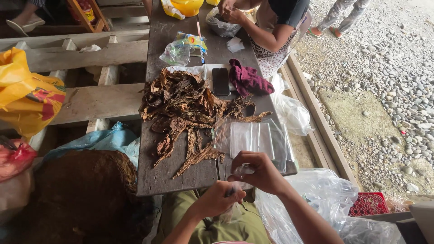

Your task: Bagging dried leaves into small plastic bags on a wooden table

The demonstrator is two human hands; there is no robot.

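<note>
My left hand [220, 198] and my right hand [260, 172] meet at the near edge of a dark wooden table [158, 176]. Both pinch a small clear plastic bag [239, 174] held between them over my lap. Just beyond my hands lies a stack of clear plastic bags [253, 138]. To its left spreads a pile of dried brown leaves [185, 108].
A black phone [220, 81] and a maroon cloth [247, 79] lie farther up the table. Another person [271, 22] works over a plastic bag at the far end. A yellow sack [25, 95] is at left, a red crate [368, 204] at right, gravel beyond.
</note>
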